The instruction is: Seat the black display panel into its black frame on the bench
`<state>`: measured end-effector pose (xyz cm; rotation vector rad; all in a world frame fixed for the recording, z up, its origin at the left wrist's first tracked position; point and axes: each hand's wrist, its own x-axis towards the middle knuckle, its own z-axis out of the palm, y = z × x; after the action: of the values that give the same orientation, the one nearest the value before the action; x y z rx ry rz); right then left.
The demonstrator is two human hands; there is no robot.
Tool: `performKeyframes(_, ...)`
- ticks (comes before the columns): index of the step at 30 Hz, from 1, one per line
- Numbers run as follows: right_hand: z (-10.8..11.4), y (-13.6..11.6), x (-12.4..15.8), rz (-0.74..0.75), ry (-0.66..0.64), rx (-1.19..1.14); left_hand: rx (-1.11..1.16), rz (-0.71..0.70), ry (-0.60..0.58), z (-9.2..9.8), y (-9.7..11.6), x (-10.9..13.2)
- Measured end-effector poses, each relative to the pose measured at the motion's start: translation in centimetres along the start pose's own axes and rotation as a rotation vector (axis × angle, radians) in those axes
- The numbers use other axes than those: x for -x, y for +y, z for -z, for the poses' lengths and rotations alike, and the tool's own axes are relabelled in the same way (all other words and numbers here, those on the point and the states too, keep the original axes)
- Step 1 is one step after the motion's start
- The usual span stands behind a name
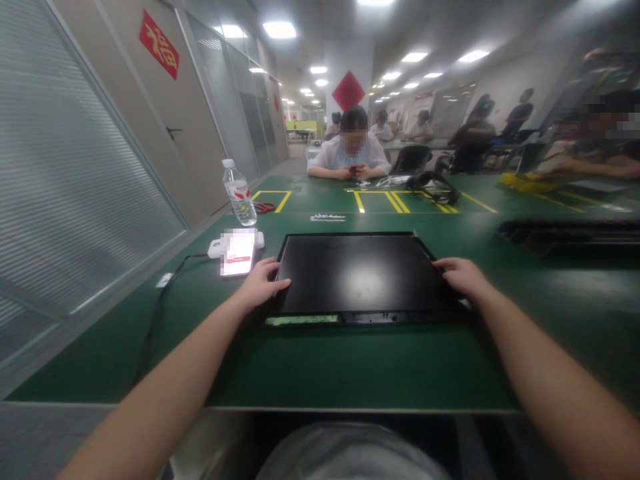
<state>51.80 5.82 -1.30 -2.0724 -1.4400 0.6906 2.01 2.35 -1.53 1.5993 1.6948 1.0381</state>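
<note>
A flat black panel (357,273) lies on the green table (350,373) in front of me, with a thin strip of circuit board along its near edge. My left hand (260,285) grips the panel's left edge, fingers curled over it. My right hand (463,275) holds the right edge in the same way. Both forearms reach forward from the bottom of the view.
A lit phone (238,255) lies left of the panel on a white block with a black cable (155,313). A water bottle (239,193) stands behind it. Another black panel (570,233) lies at right. A seated person (350,150) faces me across the table; others sit at right.
</note>
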Motion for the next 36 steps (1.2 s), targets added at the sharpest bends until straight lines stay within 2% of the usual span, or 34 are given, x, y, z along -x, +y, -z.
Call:
performKeyframes(16, -0.1, 0.2, -0.4, 0.015, 0.044, -0.035, -0.255, -0.032, -0.044, -0.1, -0.5, -0.3)
performKeyframes(20, -0.2, 0.3, -0.5, 0.002, 0.038, -0.056, -0.184, -0.037, -0.034, -0.1, -0.7, -0.5)
performKeyframes(25, -0.1, 0.1, -0.4, -0.001, 0.037, -0.029, 0.026, 0.027, -0.005, -0.4, -0.6, -0.3)
performKeyframes(29, -0.1, -0.1, -0.2, -0.017, 0.031, -0.039, 0.165, 0.080, 0.005, -0.5, -0.1, 0.0)
performKeyframes(36, 0.0, 0.0, -0.1, 0.008, 0.044, -0.032, 0.275, 0.127, 0.016, -0.4, 1.1, 0.6)
